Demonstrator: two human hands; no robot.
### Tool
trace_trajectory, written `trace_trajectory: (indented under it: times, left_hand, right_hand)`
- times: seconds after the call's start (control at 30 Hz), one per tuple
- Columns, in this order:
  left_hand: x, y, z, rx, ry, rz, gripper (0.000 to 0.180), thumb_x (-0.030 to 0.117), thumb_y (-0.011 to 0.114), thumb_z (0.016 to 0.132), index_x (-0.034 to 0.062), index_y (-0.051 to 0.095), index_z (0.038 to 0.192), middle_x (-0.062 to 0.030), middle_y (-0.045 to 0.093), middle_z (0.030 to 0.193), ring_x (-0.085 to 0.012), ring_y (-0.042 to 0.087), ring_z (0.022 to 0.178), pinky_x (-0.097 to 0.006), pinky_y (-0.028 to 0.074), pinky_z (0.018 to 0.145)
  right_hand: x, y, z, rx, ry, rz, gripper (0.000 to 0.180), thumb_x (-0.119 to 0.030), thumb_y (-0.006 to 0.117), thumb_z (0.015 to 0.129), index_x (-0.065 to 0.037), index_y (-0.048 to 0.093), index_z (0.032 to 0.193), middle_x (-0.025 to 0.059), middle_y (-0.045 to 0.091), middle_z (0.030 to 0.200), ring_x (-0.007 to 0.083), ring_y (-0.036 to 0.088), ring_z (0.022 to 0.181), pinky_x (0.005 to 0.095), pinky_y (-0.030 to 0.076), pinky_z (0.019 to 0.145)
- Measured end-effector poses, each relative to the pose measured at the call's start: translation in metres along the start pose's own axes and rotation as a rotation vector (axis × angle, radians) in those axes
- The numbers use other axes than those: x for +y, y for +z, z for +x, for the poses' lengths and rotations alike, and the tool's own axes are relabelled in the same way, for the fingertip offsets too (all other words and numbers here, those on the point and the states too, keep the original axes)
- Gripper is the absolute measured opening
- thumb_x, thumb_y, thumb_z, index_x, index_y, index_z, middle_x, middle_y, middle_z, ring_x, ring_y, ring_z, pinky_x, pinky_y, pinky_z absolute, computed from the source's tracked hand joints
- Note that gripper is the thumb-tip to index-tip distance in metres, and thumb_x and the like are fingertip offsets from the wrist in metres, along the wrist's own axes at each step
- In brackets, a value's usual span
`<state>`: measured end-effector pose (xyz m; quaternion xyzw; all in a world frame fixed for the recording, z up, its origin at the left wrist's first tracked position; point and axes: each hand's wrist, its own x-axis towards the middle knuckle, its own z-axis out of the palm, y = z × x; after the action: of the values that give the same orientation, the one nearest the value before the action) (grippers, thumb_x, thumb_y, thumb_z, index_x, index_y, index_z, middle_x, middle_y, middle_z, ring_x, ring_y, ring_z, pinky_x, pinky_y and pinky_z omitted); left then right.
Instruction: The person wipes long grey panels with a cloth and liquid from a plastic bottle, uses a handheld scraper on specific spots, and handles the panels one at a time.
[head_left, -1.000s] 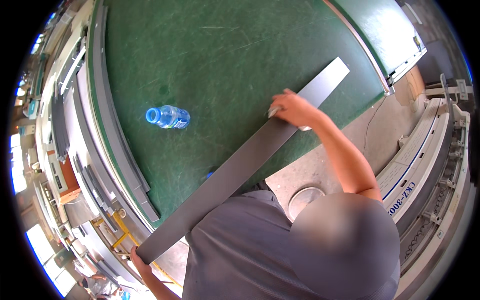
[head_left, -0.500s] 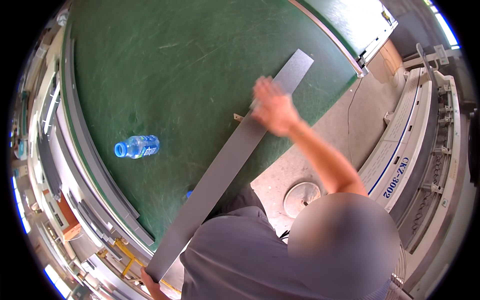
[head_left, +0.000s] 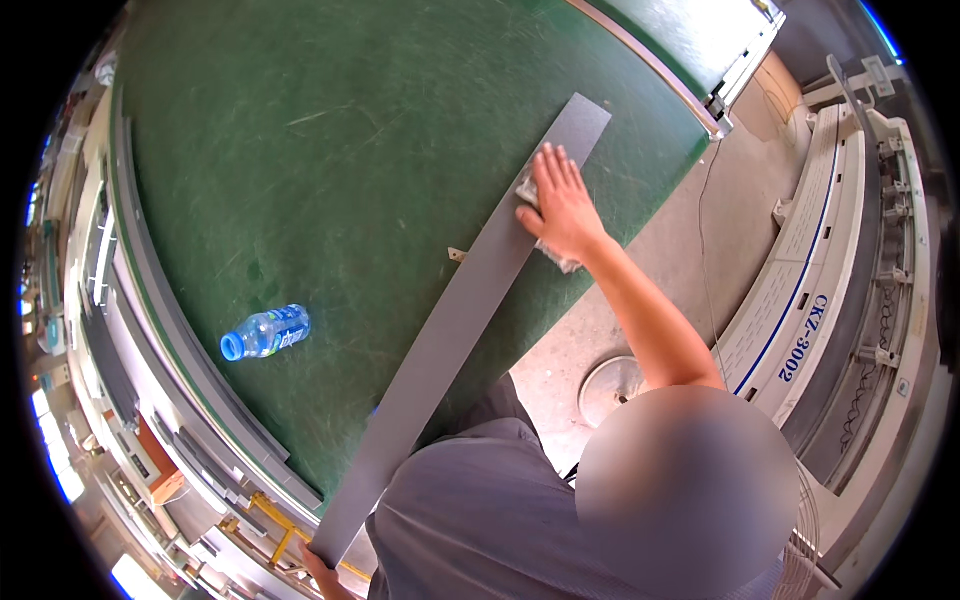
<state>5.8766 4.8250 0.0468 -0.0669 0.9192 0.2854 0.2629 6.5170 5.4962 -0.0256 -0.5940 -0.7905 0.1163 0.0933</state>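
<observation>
Grey cloth [head_left: 545, 215] lies crumpled under your right hand [head_left: 562, 205], whose fingers are spread flat and pressed down on it, pinning it against the long grey strip [head_left: 455, 330]. That hand sits near the far end of the strip, with your bare forearm running back from it over the concrete floor [head_left: 570, 345]. The strip lies slantwise across the green surface [head_left: 330, 160], its far end well up on the green and its near end reaching past the surface's edge toward your body. Your left hand [head_left: 322, 572] is at that near end, fingers closed around the strip's corner; only part of the hand shows at the picture's lower edge. Beside the strip's middle, on its far-left side, a small pale tab [head_left: 457, 254] rests on the green. Well apart from the strip, further left, a clear plastic bottle [head_left: 265, 332] with a blue cap lies on its side. Right of the strip, on the floor, sits a round white disc [head_left: 612, 385].
</observation>
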Motion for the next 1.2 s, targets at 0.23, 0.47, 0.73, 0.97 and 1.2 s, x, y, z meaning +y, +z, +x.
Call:
trace_trajectory:
  times: [0.23,0.47,0.73,0.97,1.2]
  left_hand:
    - [0.034,-0.007,0.030,-0.083,-0.094,-0.075,0.070,0.064,0.049,0.107,0.0003,0.064,0.132,-0.0151,0.070,0.125,-0.0305,0.068,0.116,-0.041,0.050,0.106]
    - [0.056,0.019,0.074,-0.094,0.061,-0.050,0.081,0.061,0.053,0.107,-0.0048,0.049,0.155,-0.0207,0.058,0.149,-0.0341,0.061,0.129,-0.042,0.046,0.114]
    - [0.103,0.037,0.117,0.067,0.301,-0.115,0.073,0.047,0.060,0.105,-0.0056,0.050,0.155,-0.0187,0.057,0.153,-0.0319,0.059,0.133,-0.041,0.043,0.116]
    - [0.105,0.011,0.158,-0.022,0.296,-0.313,0.063,0.041,0.067,0.106,-0.0010,0.052,0.151,-0.0152,0.055,0.153,-0.0266,0.053,0.142,-0.039,0.038,0.122]
    - [0.106,0.012,0.167,-0.057,0.298,-0.370,0.050,0.035,0.064,0.109,-0.0001,0.057,0.145,-0.0116,0.066,0.139,-0.0237,0.062,0.132,-0.037,0.048,0.113]
  right_hand:
    - [-0.022,-0.009,-0.017,-0.123,-0.093,0.126,0.103,-0.042,0.077,0.092,0.006,0.025,0.166,0.0245,0.021,0.177,0.0379,0.013,0.166,0.0463,0.013,0.137]
    - [-0.003,0.005,-0.011,0.072,-0.064,0.284,0.080,-0.030,0.070,0.099,0.004,0.034,0.163,0.0237,0.025,0.175,0.0410,0.017,0.165,0.0510,0.014,0.135]
    - [-0.058,0.029,-0.088,0.143,-0.253,0.233,0.039,-0.015,0.079,0.085,-0.005,0.073,0.122,0.0116,0.065,0.118,0.0347,0.059,0.115,0.0480,0.045,0.099]
    - [-0.115,0.058,-0.092,0.275,0.083,0.201,0.014,-0.014,0.081,0.083,-0.009,0.076,0.096,0.0055,0.065,0.105,0.0316,0.060,0.104,0.0464,0.050,0.090]
    - [-0.063,0.020,-0.087,-0.172,-0.099,0.556,0.010,-0.007,0.074,0.085,-0.007,0.075,0.095,0.0112,0.074,0.095,0.0350,0.071,0.094,0.0429,0.057,0.082]
